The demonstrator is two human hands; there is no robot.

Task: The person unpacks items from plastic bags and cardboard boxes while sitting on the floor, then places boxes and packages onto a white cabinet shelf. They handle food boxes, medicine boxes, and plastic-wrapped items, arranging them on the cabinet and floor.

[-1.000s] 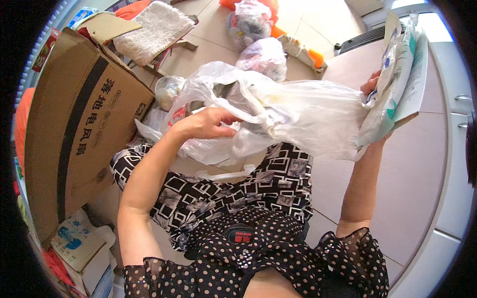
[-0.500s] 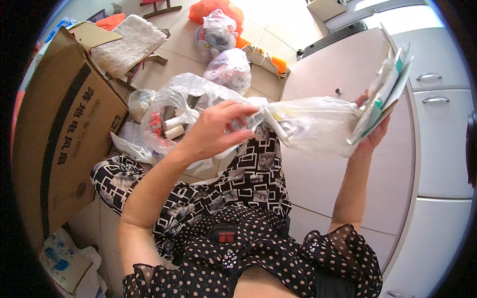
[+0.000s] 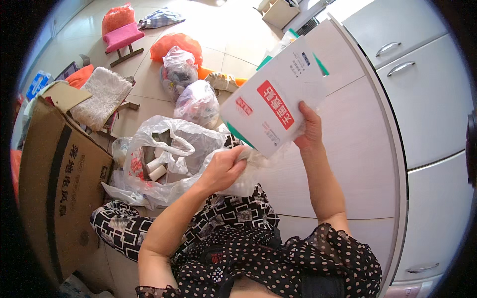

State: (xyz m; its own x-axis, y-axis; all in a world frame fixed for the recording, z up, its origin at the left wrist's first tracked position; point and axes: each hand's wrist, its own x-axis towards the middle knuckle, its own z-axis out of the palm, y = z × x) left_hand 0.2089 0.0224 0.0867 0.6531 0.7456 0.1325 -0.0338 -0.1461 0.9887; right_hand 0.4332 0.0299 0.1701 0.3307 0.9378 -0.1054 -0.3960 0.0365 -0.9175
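Note:
My right hand grips a bundle of flat white packets with red print and green edges, thumb across the front one. Below them, my left hand is closed on the gathered part of a clear plastic bag, which hangs beneath the packets. What the bag contains is hard to make out. Beside my left hand lies a larger open clear plastic bag on the floor, holding white rolls and something red.
A tall cardboard box stands on the left. Several knotted bags, among them a clear filled bag and an orange bag, sit ahead. A stool with a fluffy cover is at left; grey cabinets line the right.
The packets have turned so that their printed front shows, and they have moved left. My left hand has gone from spread fingers to a closed grip on the clear bag. The view has shifted.

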